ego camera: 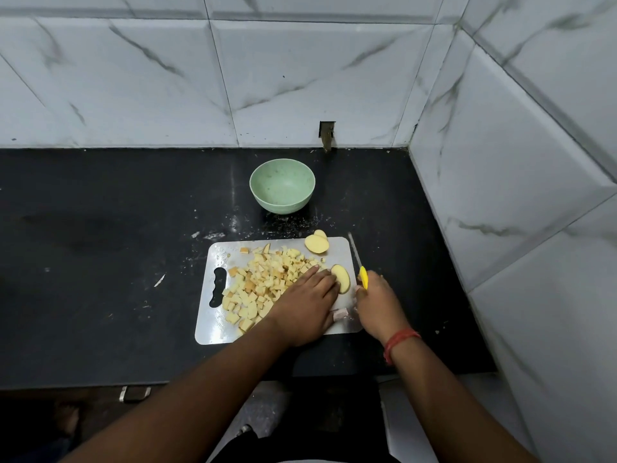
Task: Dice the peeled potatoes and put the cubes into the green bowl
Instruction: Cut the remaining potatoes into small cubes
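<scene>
Potato half (341, 278) is lying right of frame centre on the cutting board (213, 325), long axis running up-left to down-right, touching the flat left hand (309, 304) fingertips; right hand (375, 300) is gripping the knife (359, 262) just beside it.

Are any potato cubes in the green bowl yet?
No, the green bowl sits empty behind the board, while the cubes all lie piled on the board.

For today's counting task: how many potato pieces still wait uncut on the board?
3: two potato halves overlapping at the cutting board's far edge, one potato slice beside the left hand. Others may be hidden.
</scene>
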Demonstrator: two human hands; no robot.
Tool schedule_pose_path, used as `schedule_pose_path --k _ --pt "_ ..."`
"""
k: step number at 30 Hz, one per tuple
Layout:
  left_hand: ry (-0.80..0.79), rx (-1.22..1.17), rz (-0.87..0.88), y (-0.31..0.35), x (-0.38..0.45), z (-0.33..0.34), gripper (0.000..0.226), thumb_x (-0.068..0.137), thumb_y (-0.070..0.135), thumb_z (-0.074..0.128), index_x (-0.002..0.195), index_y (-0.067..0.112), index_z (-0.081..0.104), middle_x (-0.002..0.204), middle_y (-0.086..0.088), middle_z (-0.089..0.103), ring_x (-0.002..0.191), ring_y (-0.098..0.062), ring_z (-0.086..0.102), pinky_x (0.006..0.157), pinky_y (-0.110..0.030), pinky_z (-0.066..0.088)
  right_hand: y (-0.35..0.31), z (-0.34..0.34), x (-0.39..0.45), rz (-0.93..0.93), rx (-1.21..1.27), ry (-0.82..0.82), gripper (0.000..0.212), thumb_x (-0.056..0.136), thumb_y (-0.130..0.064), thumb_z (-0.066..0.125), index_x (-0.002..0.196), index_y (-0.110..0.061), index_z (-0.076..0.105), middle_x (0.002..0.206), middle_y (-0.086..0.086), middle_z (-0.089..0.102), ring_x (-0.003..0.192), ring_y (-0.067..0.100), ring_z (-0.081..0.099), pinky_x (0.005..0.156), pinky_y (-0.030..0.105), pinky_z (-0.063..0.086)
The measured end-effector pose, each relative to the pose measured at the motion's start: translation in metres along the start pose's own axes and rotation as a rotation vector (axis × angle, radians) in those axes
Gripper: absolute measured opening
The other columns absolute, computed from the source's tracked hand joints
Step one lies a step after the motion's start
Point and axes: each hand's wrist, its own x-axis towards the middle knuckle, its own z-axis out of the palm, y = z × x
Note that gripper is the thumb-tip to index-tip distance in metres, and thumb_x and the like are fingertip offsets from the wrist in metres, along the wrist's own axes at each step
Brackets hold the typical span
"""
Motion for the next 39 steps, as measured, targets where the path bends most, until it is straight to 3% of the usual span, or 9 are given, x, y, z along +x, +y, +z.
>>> schedule_pose_path --k 4,10,15,19,23,26,29,34,39 --pt "-0.018 0.007 0.010 0.000 0.002 0.000 0.065 0.105 0.053 0.029 0.139 0.008 0.061 0.134 -0.012 0.061 0.133 -0.029 0.050 0.124 -0.045 0.020 0.004 -0.005 -0.011 0.025 -0.091 -0.094 0.016 0.099 -0.014 0.042 0.111 -0.009 0.051 0.109 0.012 0.061 0.095 0.027 0.059 0.079 0.035 0.049" --pt "-0.004 -0.004 0.021 -0.004 0.002 0.003 0.059 0.105 0.052 0.039 0.142 0.010 0.059 0.126 -0.010 0.059 0.129 -0.027 0.050 0.124 -0.043 0.017 0.001 -0.004 -0.019 -0.010 -0.226 -0.100 0.018 0.097 -0.009 0.040 0.113 -0.009 0.047 0.112 0.013 0.060 0.098 0.028 0.059 0.074 0.030 0.044" --pt "-0.053 -0.078 -0.003 -0.002 -0.002 0.001 0.068 0.107 0.053 0.027 0.150 0.004 0.048 0.145 -0.015 0.053 0.144 -0.031 0.040 0.125 -0.038 0.008 -0.007 -0.005 -0.024 0.002 -0.333 -0.159 0.026 0.094 -0.004 0.040 0.120 -0.005 0.041 0.111 0.018 0.061 0.095 0.031 0.062 0.069 0.030 0.041" --pt "-0.126 -0.143 -0.024 -0.002 -0.003 -0.003 0.070 0.107 0.051 0.021 0.153 0.002 0.041 0.154 -0.018 0.044 0.150 -0.032 0.032 0.125 -0.036 0.003 -0.015 -0.001 -0.024 0.096 -0.390 -0.204 0.032 0.096 -0.006 0.043 0.127 -0.002 0.035 0.117 0.018 0.061 0.101 0.030 0.064 0.073 0.032 0.044" --pt "-0.135 -0.097 0.019 -0.004 0.001 -0.003 0.067 0.106 0.046 0.020 0.147 0.002 0.050 0.145 -0.019 0.053 0.144 -0.035 0.042 0.124 -0.040 0.011 -0.022 0.008 -0.018 0.149 -0.552 -0.329 0.043 0.098 -0.010 0.044 0.137 0.002 0.029 0.131 0.017 0.056 0.116 0.028 0.058 0.094 0.033 0.044" --pt "-0.147 -0.040 0.057 -0.006 0.004 -0.003 0.064 0.105 0.046 0.026 0.144 0.003 0.054 0.138 -0.017 0.057 0.138 -0.035 0.047 0.124 -0.043 0.020 -0.017 0.008 -0.016 0.120 -0.410 -0.290 0.042 0.095 -0.010 0.047 0.134 0.003 0.036 0.124 0.022 0.056 0.111 0.037 0.057 0.087 0.040 0.046" --pt "-0.157 -0.030 0.053 -0.004 0.005 -0.004 0.064 0.106 0.047 0.028 0.146 0.003 0.051 0.140 -0.017 0.055 0.139 -0.034 0.044 0.125 -0.043 0.018 -0.011 0.006 -0.025 0.113 -0.409 -0.313 0.040 0.096 -0.009 0.045 0.133 0.002 0.037 0.121 0.022 0.056 0.110 0.037 0.058 0.081 0.037 0.043" --pt "-0.201 -0.058 0.007 -0.002 0.006 -0.006 0.063 0.108 0.047 0.028 0.154 0.004 0.039 0.150 -0.016 0.044 0.147 -0.033 0.032 0.129 -0.042 0.011 0.013 0.010 -0.066 0.145 -0.540 -0.342 0.045 0.095 -0.008 0.042 0.137 0.003 0.028 0.123 0.020 0.057 0.111 0.033 0.060 0.091 0.041 0.047" --pt "-0.266 -0.080 -0.020 0.000 0.006 -0.011 0.065 0.109 0.047 0.028 0.158 0.005 0.029 0.158 -0.016 0.034 0.152 -0.032 0.022 0.129 -0.043 0.008 0.014 0.003 -0.070 0.156 -0.488 -0.247 0.033 0.096 -0.011 0.046 0.127 -0.004 0.037 0.112 0.015 0.063 0.098 0.028 0.064 0.063 0.029 0.043"
